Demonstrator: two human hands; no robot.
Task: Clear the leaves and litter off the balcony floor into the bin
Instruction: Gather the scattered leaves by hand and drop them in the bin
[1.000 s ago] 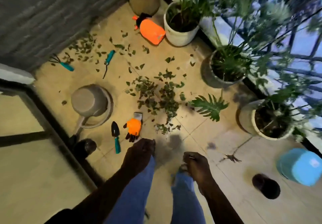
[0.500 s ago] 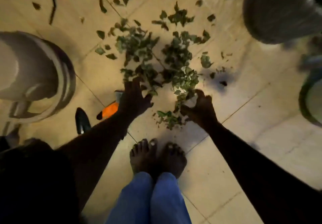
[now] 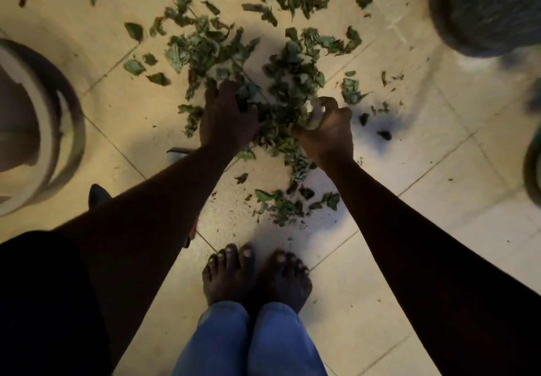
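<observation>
Floor (image 3: 409, 258): smooth pale tile, slight sheen. Leaves (image 3: 295, 74): matt, crumpled. Trousers (image 3: 251, 343): blue denim cloth. Pot (image 3: 486, 7): rough grey surface.

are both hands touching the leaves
Touching. The head view shows the left hand and the right hand down in the leaves, fingers curled round clumps with no gap.
</observation>
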